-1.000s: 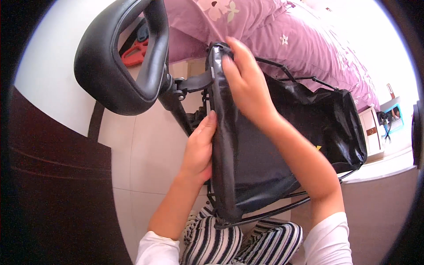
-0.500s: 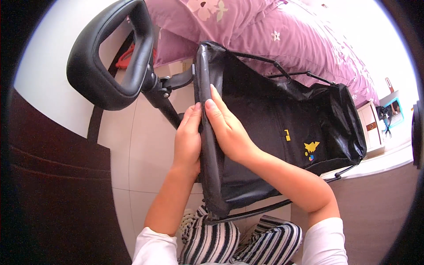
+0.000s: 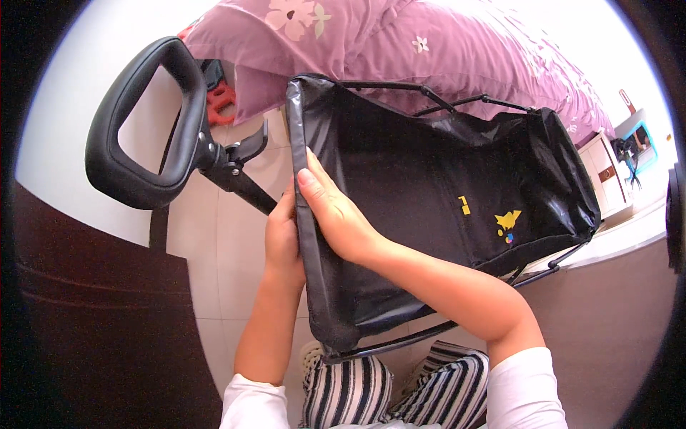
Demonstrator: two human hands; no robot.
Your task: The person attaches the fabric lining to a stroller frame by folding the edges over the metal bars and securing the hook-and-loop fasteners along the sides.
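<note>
A black folding wagon (image 3: 400,193) stands opened out before me, its fabric lining creased and marked with small yellow prints. Its left end rim (image 3: 315,300) is pressed between my two hands. My left hand (image 3: 283,239) is on the outer side of that rim, its fingers partly hidden behind the fabric. Against the inner side lies my right hand (image 3: 339,218), thumb near the top edge and fingers pointing away from me. The wagon's padded loop handle (image 3: 189,107) sticks out to the left on a black pole, apart from both hands.
Purple flowered bedding (image 3: 386,43) lies along the far side of the wagon. A dark brown wooden panel (image 3: 100,300) takes up the near left. Pale floor tiles (image 3: 221,257) show beneath the handle. A white cabinet (image 3: 602,175) stands at the far right, and something red (image 3: 221,104) lies behind the handle.
The wagon's left end and both hands have shifted a little left in the picture. The handle now appears lower and further left, with a wider gap between its bracket and the rim.
</note>
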